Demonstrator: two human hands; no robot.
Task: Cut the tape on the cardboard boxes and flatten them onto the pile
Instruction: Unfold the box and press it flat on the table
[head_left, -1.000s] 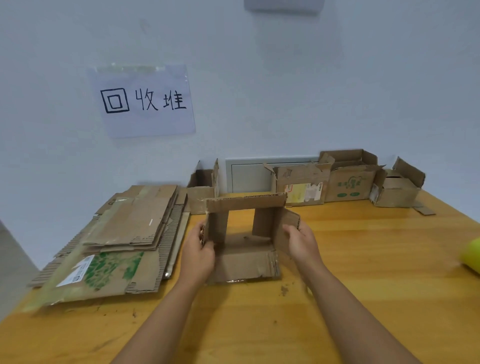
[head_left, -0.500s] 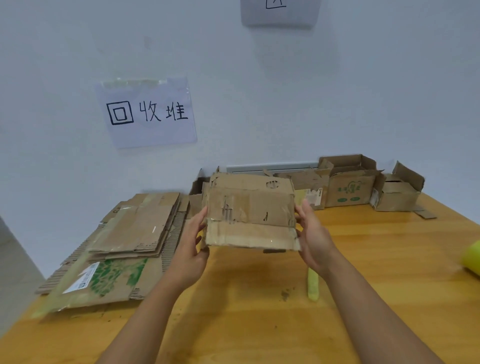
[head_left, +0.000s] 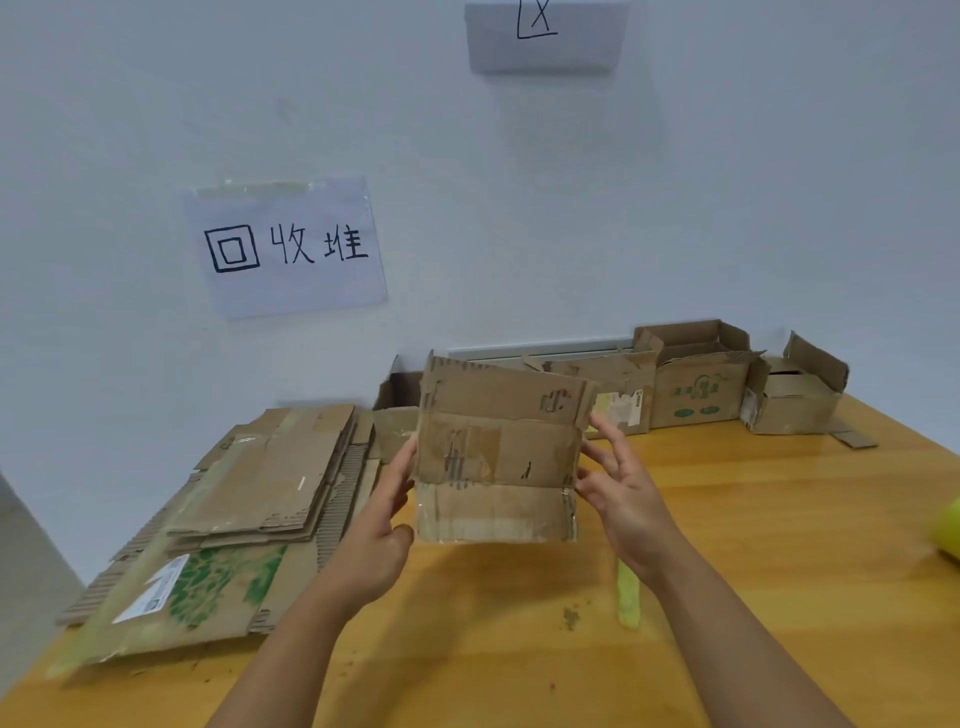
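The cardboard box (head_left: 498, 457) is held up off the worktop (head_left: 753, 519), collapsed nearly flat, its broad face turned toward the camera and its top flap leaning back. It hangs in front of the person, just right of the pile of flattened cardboard (head_left: 249, 499). The left hand (head_left: 384, 525) grips its left edge, thumb curled under the lower corner. The right hand (head_left: 618, 493) touches the right edge with its fingers spread and only lightly bent, pressing rather than clasping.

The step in hand looks like the flattening itself: the tape seems already cut, and the panels are being squeezed together. Next, the box likely needs pressing fully flat and carrying left onto the pile. A yellow-green strip (head_left: 628, 592) lies on the worktop beneath the right wrist. More open boxes (head_left: 701, 384) stand along the wall behind.
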